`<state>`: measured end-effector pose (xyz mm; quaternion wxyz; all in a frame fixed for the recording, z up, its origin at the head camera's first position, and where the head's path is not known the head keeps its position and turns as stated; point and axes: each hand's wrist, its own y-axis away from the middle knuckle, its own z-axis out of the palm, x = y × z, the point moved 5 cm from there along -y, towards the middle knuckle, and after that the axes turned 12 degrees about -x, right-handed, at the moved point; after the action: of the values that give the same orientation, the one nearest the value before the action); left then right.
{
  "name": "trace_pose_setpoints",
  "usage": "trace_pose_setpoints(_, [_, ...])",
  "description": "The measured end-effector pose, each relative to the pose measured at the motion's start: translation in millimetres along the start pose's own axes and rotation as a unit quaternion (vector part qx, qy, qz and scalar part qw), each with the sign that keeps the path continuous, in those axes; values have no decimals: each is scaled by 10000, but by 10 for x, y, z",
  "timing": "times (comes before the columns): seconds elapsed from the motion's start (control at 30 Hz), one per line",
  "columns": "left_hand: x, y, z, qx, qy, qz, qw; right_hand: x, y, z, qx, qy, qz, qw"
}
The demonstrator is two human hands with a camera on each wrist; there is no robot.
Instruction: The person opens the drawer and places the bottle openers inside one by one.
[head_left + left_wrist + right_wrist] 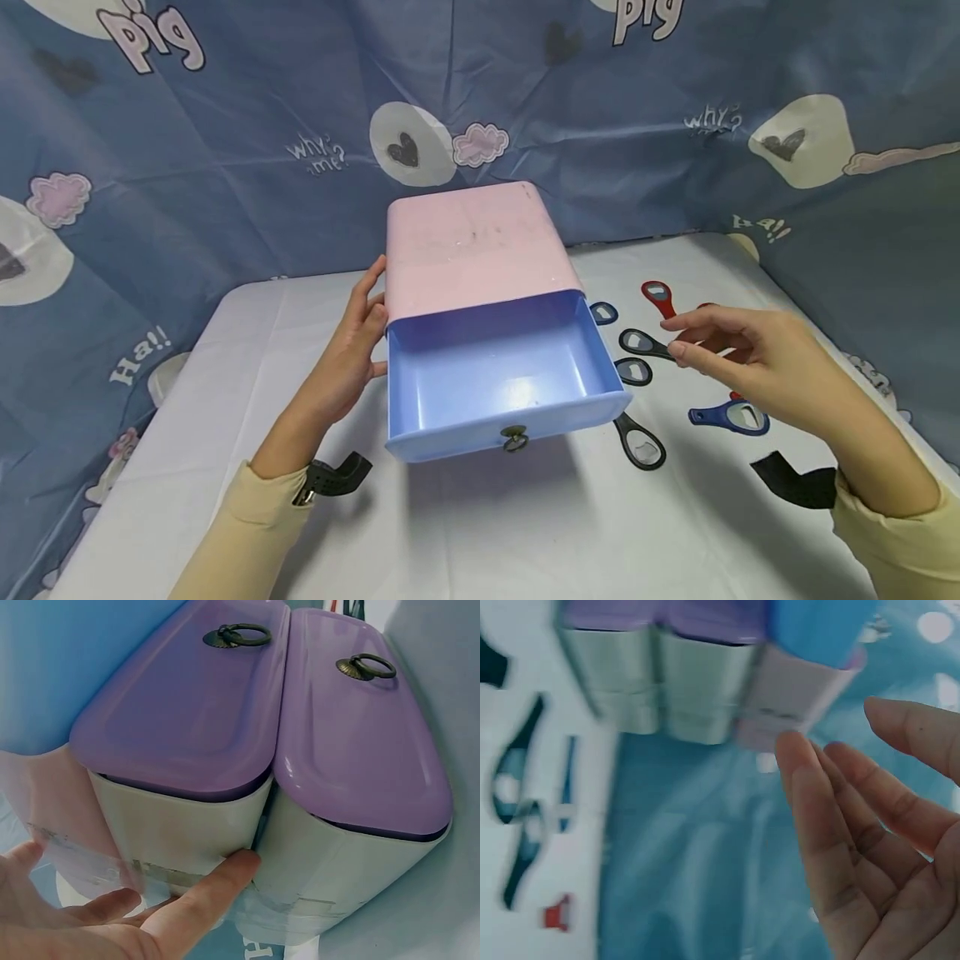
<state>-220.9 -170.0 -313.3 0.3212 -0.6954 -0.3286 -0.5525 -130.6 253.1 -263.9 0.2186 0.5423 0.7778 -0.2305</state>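
Observation:
A drawer unit with a pink top shell [480,242] stands on the table, its blue drawer [487,379] pulled out toward me. Nothing lies inside the drawer. My left hand [341,358] touches the unit's left side with fingers spread. In the left wrist view, purple drawer fronts [187,712] with ring pulls sit in pale casings below the pink one. To the right, my right hand [757,358] hovers over bottle openers, fingers loosely bent and holding nothing. Nearest are a black opener [660,347], a blue opener [708,417] and a red opener [666,307].
More black openers [625,425] lie along the unit's right side, some partly hidden by it. A blue printed cloth [315,200] hangs behind the white table [465,533] and at its sides. Black straps [806,490] are on both wrists.

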Motion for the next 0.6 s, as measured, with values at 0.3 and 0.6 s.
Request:
trace_pose_setpoints(0.3, [4, 10, -10, -3, 72, -11, 10000, 461, 24, 421, -1101, -445, 774, 9899])
trace_pose_setpoints(0.6, [-4, -9, -16, 5, 3, 28, 10000, 582, 83, 729, -1469, -2, 769, 9861])
